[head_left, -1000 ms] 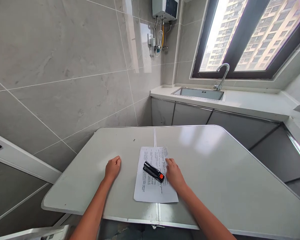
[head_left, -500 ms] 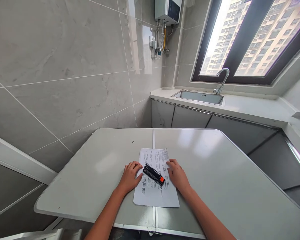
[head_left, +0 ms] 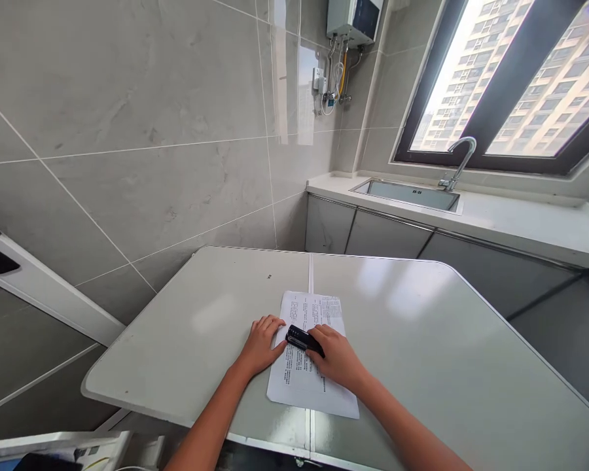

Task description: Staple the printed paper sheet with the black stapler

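R hand (head_left: 336, 356) closes over a black stapler (head_left: 298, 337) on a printed sheet (head_left: 310, 366) near table's (head_left: 422, 340) front edge; L hand (head_left: 261, 343) lies flat, pinning paper. Stapler looks small, rigid, light; best gripped mid-body.

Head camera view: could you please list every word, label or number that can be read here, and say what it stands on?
None can be read.
Sheet of paper: lines of printed text, too small to read.
Black stapler under the right hand: no legible marking.
Wall-mounted heater: dark panel, nothing legible.
Sink: a small dark mark, too blurred to read.
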`<action>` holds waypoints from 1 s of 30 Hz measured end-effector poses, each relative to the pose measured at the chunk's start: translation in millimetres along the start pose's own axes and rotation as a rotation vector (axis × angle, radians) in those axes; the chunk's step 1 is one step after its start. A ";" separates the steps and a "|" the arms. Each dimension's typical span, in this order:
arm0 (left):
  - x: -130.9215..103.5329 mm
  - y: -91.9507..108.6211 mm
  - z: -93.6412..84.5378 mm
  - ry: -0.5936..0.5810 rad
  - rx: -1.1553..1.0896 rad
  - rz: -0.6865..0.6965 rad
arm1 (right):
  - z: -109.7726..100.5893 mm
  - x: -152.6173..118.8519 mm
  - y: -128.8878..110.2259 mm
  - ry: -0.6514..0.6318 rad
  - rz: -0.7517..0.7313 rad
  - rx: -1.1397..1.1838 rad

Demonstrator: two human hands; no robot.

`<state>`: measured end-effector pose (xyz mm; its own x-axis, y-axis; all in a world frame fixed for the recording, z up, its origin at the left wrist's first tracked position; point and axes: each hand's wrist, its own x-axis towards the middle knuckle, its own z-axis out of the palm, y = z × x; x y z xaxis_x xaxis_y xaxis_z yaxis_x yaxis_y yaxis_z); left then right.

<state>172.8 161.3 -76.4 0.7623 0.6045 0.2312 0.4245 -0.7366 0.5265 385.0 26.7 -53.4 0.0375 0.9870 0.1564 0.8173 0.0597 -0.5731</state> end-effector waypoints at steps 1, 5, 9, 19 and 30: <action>-0.3 -0.8 0.3 0.006 -0.005 -0.003 | -0.8 4.3 2.3 0.011 -0.020 0.001; -1.4 -3.9 1.2 0.014 -0.009 0.006 | -4.0 18.1 12.0 0.059 -0.051 0.068; -1.4 -6.4 1.3 -0.001 -0.014 0.011 | 3.4 20.6 17.8 0.077 -0.059 0.133; 2.2 -9.7 3.2 0.015 -0.062 -0.027 | -1.6 17.0 35.9 0.169 -0.079 0.356; -1.4 -7.4 -0.1 0.019 -0.104 -0.016 | -26.4 14.0 67.1 0.095 -0.178 0.223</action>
<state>168.6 166.0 -80.5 0.7460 0.6221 0.2376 0.3826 -0.6924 0.6117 455.5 40.5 -68.5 -0.0328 0.9405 0.3383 0.6699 0.2719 -0.6908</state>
